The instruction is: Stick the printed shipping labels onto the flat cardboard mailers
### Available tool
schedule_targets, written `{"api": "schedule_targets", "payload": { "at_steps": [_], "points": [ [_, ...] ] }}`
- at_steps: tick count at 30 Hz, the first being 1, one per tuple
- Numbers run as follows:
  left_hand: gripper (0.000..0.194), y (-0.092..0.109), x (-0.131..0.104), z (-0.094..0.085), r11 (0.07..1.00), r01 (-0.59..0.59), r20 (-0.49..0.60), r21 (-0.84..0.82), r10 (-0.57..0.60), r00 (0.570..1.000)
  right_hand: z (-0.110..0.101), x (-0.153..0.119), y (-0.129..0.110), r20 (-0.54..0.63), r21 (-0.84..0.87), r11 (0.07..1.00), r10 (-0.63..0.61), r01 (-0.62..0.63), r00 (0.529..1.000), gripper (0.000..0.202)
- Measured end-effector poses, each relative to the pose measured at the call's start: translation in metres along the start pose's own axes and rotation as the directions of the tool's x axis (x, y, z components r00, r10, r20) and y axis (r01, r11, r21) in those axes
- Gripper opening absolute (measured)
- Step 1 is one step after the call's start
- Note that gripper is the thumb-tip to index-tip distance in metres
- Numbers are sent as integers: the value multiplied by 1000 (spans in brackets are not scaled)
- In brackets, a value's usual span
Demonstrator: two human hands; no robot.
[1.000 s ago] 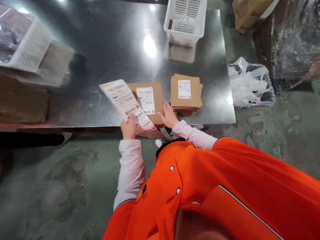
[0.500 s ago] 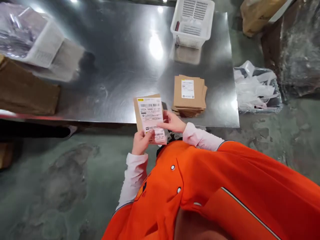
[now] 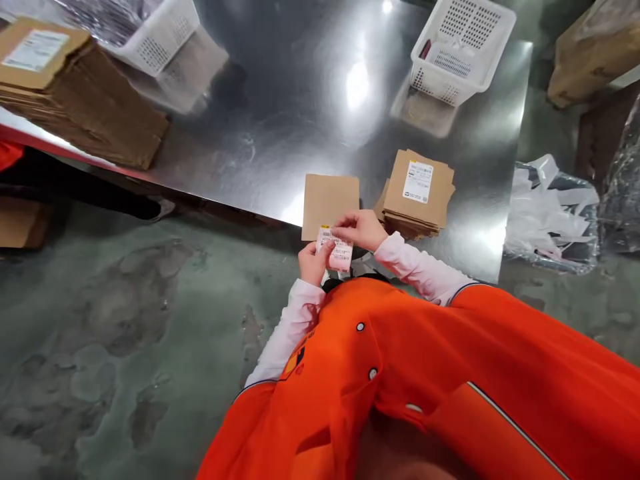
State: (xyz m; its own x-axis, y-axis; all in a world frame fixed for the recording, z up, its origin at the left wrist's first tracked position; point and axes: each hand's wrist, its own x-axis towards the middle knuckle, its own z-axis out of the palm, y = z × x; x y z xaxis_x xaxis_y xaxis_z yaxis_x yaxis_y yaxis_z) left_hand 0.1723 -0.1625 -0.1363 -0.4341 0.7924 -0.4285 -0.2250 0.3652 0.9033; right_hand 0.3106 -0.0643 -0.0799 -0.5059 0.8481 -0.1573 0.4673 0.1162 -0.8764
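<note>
Near the table's front edge, my left hand is closed on a small stack of printed shipping labels, thumb on top. My right hand pinches at the upper right of the labels; how many sheets its fingers hold is too small to see. Just beyond the labels is a plain brown cardboard mailer with a bare face, at the edge of the table. To the right sits a stack of brown mailers, its top one bearing a white shipping label.
A white perforated basket stands at the table's far right. At left are a large cardboard stack and another white basket with plastic-wrapped contents. White strips fill a plastic-lined bin beyond the right edge. Another person's leg shows at left.
The mailer's face, covered by labels before, now shows bare beyond them. The labels are nearer my body, and my right hand has moved to their upper edge. The view has shifted left.
</note>
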Motion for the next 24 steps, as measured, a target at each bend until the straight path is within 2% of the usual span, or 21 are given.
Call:
{"api": "schedule_targets", "payload": {
  "at_steps": [3, 7, 10, 12, 14, 15, 17, 19, 21, 23, 24],
  "points": [
    [51, -14, 6, 0, 994, 100, 112, -53, -93, 989, 2, 27, 12, -48, -72, 992, 99, -102, 994, 16],
    [64, -30, 19, -12, 956, 289, 291, -43, -265, 919, -2, 97, 30, -205, -247, 958, 91, -142, 975, 15],
    [68, -46, 18, -24, 928, 372, 310, -20, -348, 885, -5, 139, 43, -272, -298, 939, 91, -174, 958, 19],
    [68, -57, 8, -35, 917, 399, 302, -9, -378, 875, -3, 149, 50, -281, -328, 921, 116, -209, 953, 32],
    [65, -67, -8, -47, 911, 413, 303, 12, -397, 867, 2, 146, 54, -291, -415, 888, 78, -200, 953, 57],
    [63, -70, -16, -54, 910, 415, 305, 23, -402, 864, 7, 141, 54, -263, -477, 865, 27, -154, 965, 70],
    [62, -71, -31, -67, 910, 413, 296, 41, -406, 865, 21, 127, 52, -103, -584, 811, -95, 18, 990, 83],
    [62, -64, -37, -80, 914, 401, 272, 58, -401, 875, 37, 111, 50, 62, -631, 760, -150, 156, 987, 83],
    [60, -49, -35, -91, 941, 333, 233, 53, -336, 913, 52, 95, 49, 85, -659, 737, -124, 149, 989, 80],
    [59, -27, -23, -98, 982, 191, 171, 4, -189, 967, 62, 79, 51, 115, -665, 725, -139, 180, 984, 71],
    [60, -15, -14, -100, 995, 96, 129, -41, -90, 988, 63, 72, 53, 170, -652, 717, -177, 245, 969, 66]
  ]
}}
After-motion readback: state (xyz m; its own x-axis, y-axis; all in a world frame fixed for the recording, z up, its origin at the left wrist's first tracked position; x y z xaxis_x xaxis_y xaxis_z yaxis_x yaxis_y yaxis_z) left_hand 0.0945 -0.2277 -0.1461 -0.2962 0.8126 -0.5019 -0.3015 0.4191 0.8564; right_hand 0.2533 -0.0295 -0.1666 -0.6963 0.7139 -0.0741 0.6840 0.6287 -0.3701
